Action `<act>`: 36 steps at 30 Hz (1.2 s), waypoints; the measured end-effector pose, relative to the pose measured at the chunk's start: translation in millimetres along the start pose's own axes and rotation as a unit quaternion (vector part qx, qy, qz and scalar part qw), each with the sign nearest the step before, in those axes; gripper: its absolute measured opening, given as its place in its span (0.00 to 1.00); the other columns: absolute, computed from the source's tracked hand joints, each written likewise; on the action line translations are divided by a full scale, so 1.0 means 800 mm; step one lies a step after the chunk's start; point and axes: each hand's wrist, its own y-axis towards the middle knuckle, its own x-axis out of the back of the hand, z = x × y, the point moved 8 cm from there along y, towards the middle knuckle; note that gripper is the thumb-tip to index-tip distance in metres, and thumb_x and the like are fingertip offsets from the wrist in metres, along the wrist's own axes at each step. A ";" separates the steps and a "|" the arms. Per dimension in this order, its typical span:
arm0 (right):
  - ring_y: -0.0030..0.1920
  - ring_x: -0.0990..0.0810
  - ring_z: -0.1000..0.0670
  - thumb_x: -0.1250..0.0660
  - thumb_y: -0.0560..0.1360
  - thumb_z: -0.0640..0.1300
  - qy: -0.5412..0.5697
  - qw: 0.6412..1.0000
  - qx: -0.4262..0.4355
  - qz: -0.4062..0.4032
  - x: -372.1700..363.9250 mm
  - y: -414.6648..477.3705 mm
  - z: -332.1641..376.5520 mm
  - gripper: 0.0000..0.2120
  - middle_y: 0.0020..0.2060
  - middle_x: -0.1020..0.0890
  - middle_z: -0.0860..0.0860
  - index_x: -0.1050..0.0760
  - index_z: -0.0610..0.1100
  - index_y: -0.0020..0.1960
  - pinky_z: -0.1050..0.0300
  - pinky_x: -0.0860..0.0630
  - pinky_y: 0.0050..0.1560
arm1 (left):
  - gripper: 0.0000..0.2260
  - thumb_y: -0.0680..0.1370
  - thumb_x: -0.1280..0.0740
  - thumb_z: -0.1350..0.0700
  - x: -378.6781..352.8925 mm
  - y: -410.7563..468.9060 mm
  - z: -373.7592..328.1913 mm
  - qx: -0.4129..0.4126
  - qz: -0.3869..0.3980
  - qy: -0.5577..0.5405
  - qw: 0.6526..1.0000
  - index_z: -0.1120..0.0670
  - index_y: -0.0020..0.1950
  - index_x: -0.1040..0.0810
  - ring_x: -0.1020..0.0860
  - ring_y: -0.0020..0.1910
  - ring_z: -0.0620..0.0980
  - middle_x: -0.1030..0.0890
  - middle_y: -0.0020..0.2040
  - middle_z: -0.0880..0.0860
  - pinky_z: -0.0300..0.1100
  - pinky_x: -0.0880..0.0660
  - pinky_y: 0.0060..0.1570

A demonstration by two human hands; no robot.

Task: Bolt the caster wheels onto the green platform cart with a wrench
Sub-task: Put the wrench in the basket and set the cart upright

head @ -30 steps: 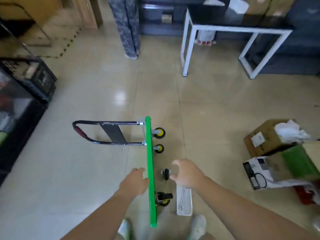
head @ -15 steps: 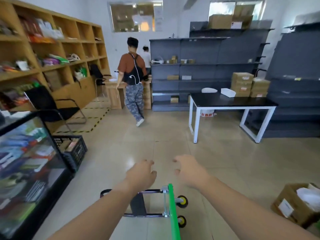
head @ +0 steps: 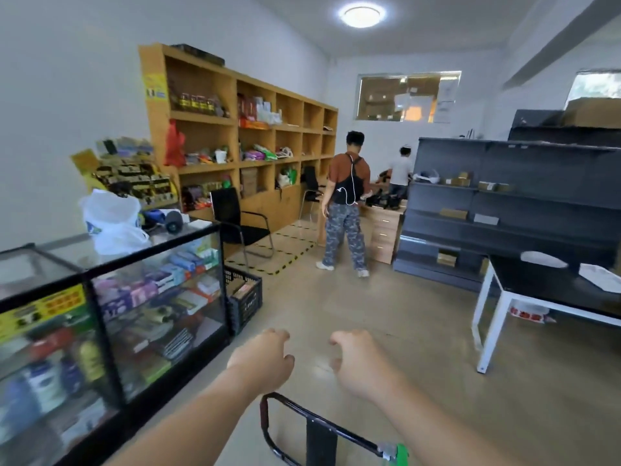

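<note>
Right now both hands are up in mid-air over the floor, palms down, holding nothing: left hand w/ fingers loosely curled, right hand same, thumb sticking out toward the left one, a gap btwn them. Below & btwn the forearms, at the bottom edge of the view, sits the cart: black tube handle w/ a flat black crossbar, and just a sliver of the green platform in the corner where the handle joins; rest is cut off by the frame. Neither hand touches it. Left of the left arm is a glass display case packed w/ boxed goods, a white plastic bag on top. Black crate is on the floor just beside the case's far end, black chair behind that. Wooden shelf unit runs along the left wall. Right side: white-legged table w/ dark top, dark shelving behind it. Farther back a person in a brown top stands facing away, another person beyond.
</note>
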 end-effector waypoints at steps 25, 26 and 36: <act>0.62 0.22 0.45 0.33 0.78 0.55 0.030 0.997 0.073 -0.019 -0.122 0.275 0.454 0.20 0.63 0.22 0.50 0.27 0.53 0.68 0.53 0.24 0.57 | 0.18 0.83 0.37 0.50 0.198 0.128 0.461 0.016 -0.053 0.024 0.998 0.47 0.73 0.28 0.22 0.63 0.53 0.24 0.67 0.50 0.48 0.21 0.61; 0.62 0.22 0.45 0.34 0.78 0.54 0.021 0.997 0.078 -0.018 -0.125 0.289 0.458 0.19 0.62 0.22 0.50 0.27 0.53 0.68 0.53 0.25 0.57 | 0.19 0.83 0.38 0.50 0.198 0.140 0.469 0.014 -0.051 0.025 0.998 0.47 0.74 0.28 0.22 0.63 0.53 0.24 0.68 0.50 0.49 0.21 0.61; 0.61 0.23 0.46 0.36 0.79 0.53 -0.005 0.996 0.090 -0.017 -0.157 0.502 0.436 0.15 0.61 0.22 0.52 0.26 0.52 0.64 0.53 0.26 0.59 | 0.20 0.83 0.38 0.50 0.204 0.358 0.496 -0.019 -0.056 0.052 0.997 0.45 0.76 0.30 0.25 0.68 0.52 0.26 0.71 0.49 0.48 0.23 0.65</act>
